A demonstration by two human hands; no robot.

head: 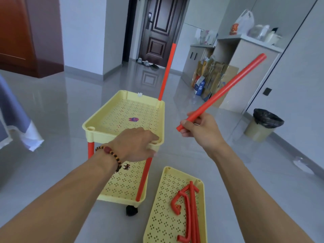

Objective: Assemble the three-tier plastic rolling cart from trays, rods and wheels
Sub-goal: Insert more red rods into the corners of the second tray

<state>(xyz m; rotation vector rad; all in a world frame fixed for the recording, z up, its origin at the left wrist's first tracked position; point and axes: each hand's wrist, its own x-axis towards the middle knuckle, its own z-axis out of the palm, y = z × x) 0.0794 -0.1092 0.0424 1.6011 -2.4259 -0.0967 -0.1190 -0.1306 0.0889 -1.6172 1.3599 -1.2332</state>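
Nearest the lens, a loose pale-yellow perforated plastic tray [164,223] lies flat on the glossy grey tiled floor [52,111], carrying leftover orange plastic rods and curved handle pieces [188,209]. Just beside it stands the part-built cart: a bottom yellow perforated tray [122,188] on at least one black wheel [131,210], orange support rods [143,179] rising from it, and a middle yellow perforated tray [122,113] seated on those rods. One tall orange upright rod [167,71] already stands in the middle tray's far right corner. The left hand [135,144] rests on the near right corner of that tray, fingers curled over its rim, steadying it. The right hand [201,128] clamps its fingers round the lower end of another long orange plastic rod [222,92], held tilted in the air, well apart from any socket. Judging by this, two tiers are up; three upper rods, the top tray and the handles remain, and the other wheels are probably fitted, though they are hidden. Open floor surrounds the cart; a lined waste bin [263,127] and grey cabinets [245,55] sit well off to the right.
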